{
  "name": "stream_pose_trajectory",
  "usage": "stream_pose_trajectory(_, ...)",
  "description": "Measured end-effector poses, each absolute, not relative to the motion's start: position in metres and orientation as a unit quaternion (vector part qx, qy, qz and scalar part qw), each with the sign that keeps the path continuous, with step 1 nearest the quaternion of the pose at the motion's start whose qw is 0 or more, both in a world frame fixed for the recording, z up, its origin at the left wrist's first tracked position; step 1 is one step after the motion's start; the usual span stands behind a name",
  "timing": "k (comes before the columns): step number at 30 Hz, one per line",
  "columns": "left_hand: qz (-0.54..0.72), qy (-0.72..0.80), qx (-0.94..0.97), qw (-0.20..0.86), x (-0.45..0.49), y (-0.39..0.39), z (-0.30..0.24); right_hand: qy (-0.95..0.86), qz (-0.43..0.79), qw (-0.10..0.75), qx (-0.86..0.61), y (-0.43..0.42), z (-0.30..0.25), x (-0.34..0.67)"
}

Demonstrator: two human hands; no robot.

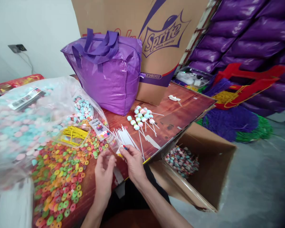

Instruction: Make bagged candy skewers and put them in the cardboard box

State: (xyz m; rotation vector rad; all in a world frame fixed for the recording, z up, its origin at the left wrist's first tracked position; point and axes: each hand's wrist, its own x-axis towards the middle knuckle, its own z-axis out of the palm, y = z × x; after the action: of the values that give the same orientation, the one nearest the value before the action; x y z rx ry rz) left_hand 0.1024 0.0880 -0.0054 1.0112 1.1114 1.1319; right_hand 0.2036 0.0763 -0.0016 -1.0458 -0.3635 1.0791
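My right hand (135, 164) pinches the end of a small clear plastic bag (114, 142) with a white, coloured printed part near the fingertips. Left of it, my left hand (104, 172) is loosely curled with thumb and fingers apart, and nothing shows in it. Just beyond both hands lies a bundle of white sticks (123, 135). Several candy skewers (142, 116) in pastel colours lie behind the sticks. Loose ring candies (61, 177) spread across the table to the left, beside a small tray of yellow twist ties (74, 135) and a stack of printed bags (99, 128).
A purple zip bag (106, 76) stands at the back before a big cardboard sheet (171, 47). Pastel candies fill a clear plastic sack (19, 126) at left. Below the table's right edge, an open carton (211, 158) holds many finished-looking skewers (182, 161). Purple bags (249, 38) are stacked behind.
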Motion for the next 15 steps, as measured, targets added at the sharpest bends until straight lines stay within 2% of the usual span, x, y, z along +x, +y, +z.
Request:
stream_pose_trajectory(3,0.404,0.406,0.237,0.785,0.098,0.092,-0.002,-0.263,0.496,0.657,-0.504,0.066,0.004,0.208)
stream_pose_trajectory(5,0.41,0.388,0.153,0.811,0.096,0.094,0.003,-0.323,0.482,0.622,-0.525,0.058,0.008,0.209)
stream_pose_trajectory(8,0.462,0.423,0.116,0.771,0.093,0.091,0.007,-0.369,0.449,0.591,-0.56,0.047,0.009,0.208)
stream_pose_trajectory(15,0.556,0.492,0.161,0.65,0.083,0.075,0.005,-0.457,0.395,0.481,-0.636,0.052,-0.001,0.212)
